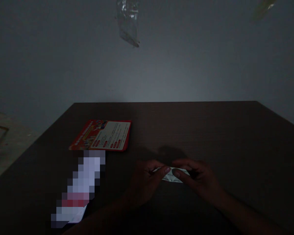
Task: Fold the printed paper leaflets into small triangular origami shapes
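Observation:
Both hands hold a small, pale piece of paper or wrapper (171, 175) with faint printing, low over the dark table. My left hand (149, 178) pinches its left part, the thumb lying on top. On its right part, my right hand (201, 178) is closed with the thumb pressed on the near face. The two thumbs are close together but apart. The undersides of the fingers and the far edge of the piece are partly hidden.
A stack of red printed leaflets (110, 135) lies left of centre on the dark table (198, 130). Nearer, a bright, pixelated long object (84, 179) lies beside my left forearm. Clear plastic (129, 24) hangs at the pale wall (173, 58).

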Motion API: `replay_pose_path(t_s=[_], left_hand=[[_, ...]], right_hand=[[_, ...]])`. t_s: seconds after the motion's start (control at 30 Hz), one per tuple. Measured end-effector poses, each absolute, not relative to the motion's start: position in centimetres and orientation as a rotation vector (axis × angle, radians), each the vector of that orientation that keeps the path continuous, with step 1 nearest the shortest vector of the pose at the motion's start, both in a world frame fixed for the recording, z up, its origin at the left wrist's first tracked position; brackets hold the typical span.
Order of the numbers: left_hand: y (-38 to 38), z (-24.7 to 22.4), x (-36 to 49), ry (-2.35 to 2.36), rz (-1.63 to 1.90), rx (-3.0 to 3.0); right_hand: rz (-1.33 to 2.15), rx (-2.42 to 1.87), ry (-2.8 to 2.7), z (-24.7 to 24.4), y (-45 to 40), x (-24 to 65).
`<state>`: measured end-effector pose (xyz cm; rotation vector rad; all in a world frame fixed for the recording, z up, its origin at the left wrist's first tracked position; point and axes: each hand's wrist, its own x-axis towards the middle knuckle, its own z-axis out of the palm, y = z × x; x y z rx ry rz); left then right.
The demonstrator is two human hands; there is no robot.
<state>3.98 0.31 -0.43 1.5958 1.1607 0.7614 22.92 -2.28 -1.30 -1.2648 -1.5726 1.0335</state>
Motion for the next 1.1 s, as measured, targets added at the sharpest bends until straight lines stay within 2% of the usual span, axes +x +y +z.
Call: replay_pose_path(t_s=[0.53,1.1], left_hand=[[0.05,-0.45,4.04,0.998,0.703,1.462],[0.11,-0.38,3.70,0.949,0.669,1.640]], right_hand=[[1.222,-1.262,-1.330,-1.22,-2.49,22.62],[1.230,-1.296,-1.291,-1.57,-2.54,22.60]])
